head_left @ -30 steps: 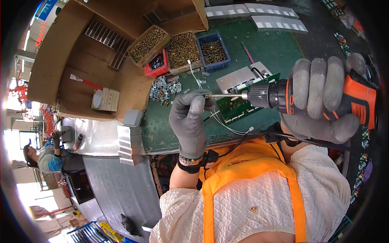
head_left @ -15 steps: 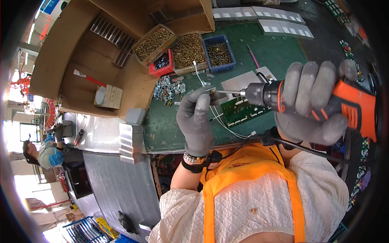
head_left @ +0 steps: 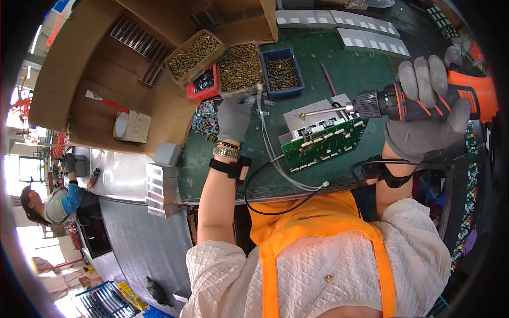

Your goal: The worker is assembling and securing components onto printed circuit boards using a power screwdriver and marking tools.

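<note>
My gloved right hand (head_left: 423, 82) is closed round an orange and black power screwdriver (head_left: 395, 102), held level with its long bit pointing left. At the bit's tip sits a small brass-coloured screw (head_left: 302, 115), above a flat metal plate (head_left: 290, 119). Beneath the bit lies a green circuit board (head_left: 323, 146), tilted against metal parts. My gloved left hand (head_left: 235, 121) reaches to the front edge of a bin of brass screws (head_left: 241, 69). Its fingers point away from me and are partly hidden, so their grip is unclear. Loose metal clips (head_left: 205, 119) lie just left of it.
Another screw tray (head_left: 195, 57) rests tilted over a red bin (head_left: 203, 87); a blue bin (head_left: 283, 71) stands to the right. White cables (head_left: 270, 146) trail beside the board. A large cardboard box (head_left: 79, 69) stands at left, and metal strips (head_left: 366, 24) lie far back. Another person (head_left: 58, 199) works at left.
My left hand has left the bit's tip and moved left and away to the screw bin. The screwdriver has shifted right in my right hand, with a screw now visible on its tip.
</note>
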### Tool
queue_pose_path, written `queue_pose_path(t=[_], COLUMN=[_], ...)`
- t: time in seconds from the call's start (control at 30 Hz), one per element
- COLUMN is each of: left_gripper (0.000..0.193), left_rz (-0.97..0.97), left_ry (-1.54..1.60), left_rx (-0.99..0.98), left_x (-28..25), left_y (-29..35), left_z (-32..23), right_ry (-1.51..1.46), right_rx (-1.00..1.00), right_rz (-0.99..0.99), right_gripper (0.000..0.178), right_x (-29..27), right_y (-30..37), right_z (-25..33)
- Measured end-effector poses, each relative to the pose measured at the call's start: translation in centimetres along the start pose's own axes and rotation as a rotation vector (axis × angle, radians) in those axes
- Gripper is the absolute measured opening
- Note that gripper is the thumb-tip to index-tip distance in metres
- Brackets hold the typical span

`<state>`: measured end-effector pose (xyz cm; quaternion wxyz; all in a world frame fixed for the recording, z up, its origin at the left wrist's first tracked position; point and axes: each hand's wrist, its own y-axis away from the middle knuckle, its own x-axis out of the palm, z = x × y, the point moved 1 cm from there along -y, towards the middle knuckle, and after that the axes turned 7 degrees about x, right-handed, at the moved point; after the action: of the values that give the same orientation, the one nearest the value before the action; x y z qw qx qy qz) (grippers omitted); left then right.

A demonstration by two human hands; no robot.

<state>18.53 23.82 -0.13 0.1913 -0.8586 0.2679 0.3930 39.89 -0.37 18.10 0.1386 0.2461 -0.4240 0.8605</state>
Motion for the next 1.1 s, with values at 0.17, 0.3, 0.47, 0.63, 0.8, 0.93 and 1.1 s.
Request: queue_pose_path(t=[0.17,0.3,0.47,0.63,0.8,0.93,1.1], left_gripper=[0.026,0.024,0.037,0.044,0.036,0.028,0.020], left_rz=[-0.078,-0.030,0.117,0.255,0.313,0.345,0.294], left_ry=[0.506,0.076,-0.170,-0.332,-0.270,-0.263,0.063], left_rx=[-0.069,0.020,0.118,0.015,-0.008,-0.031,-0.062], left_x=[0.0,-0.4,0.6,0.0,0.6,1.5,0.7], left_y=[1.4,1.5,2.1,4.6,5.8,6.0,5.8], left_z=[0.9,-1.8,-3.2,-4.9,-5.2,-4.0,-2.4], right_ry=[-0.048,-0.020,-0.026,0.004,0.002,0.011,-0.069], right_rx=[0.070,0.052,0.069,0.069,0.055,0.068,0.066], right_rz=[0.031,-0.030,-0.055,-0.061,-0.088,-0.136,0.068], right_gripper=[0.062,0.062,0.061,0.060,0.059,0.057,0.055], right_x=[-1.0,-0.7,-0.4,-0.8,-0.6,0.5,-1.4], right_y=[-0.8,-0.7,-0.3,0.0,0.2,0.4,-0.3], right_z=[-1.1,-0.8,-1.9,-1.7,-1.8,-2.9,-2.2])
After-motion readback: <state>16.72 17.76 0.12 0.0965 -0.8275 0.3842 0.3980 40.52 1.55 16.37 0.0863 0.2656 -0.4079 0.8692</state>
